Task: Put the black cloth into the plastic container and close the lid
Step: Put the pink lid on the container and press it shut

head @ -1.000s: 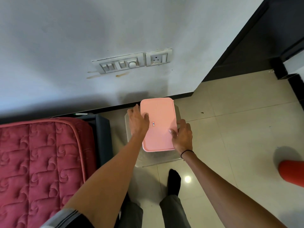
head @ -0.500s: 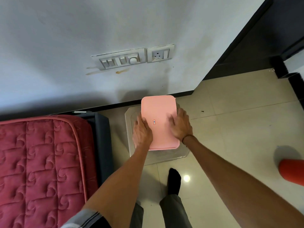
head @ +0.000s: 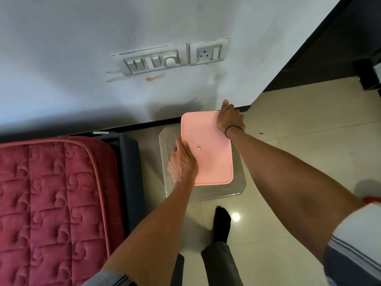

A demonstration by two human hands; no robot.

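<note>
A clear plastic container (head: 237, 187) stands on the tiled floor against the wall. Its pink lid (head: 208, 149) lies flat on top and covers the opening. My left hand (head: 181, 162) rests palm down on the lid's near left edge, fingers flat. My right hand (head: 229, 118) lies over the lid's far right corner, fingers curled over the rim. The black cloth is not visible; the lid hides the inside of the container.
A red quilted mattress (head: 51, 203) on a dark frame lies to the left. The white wall with a switch panel (head: 158, 59) rises just behind the container. My black-socked foot (head: 221, 221) stands in front. A red object (head: 373, 200) peeks out behind my right sleeve.
My right hand slid from the lid's near right side up to its far right corner. My left hand shifted a little along the lid's left edge. The lid stayed on the container.
</note>
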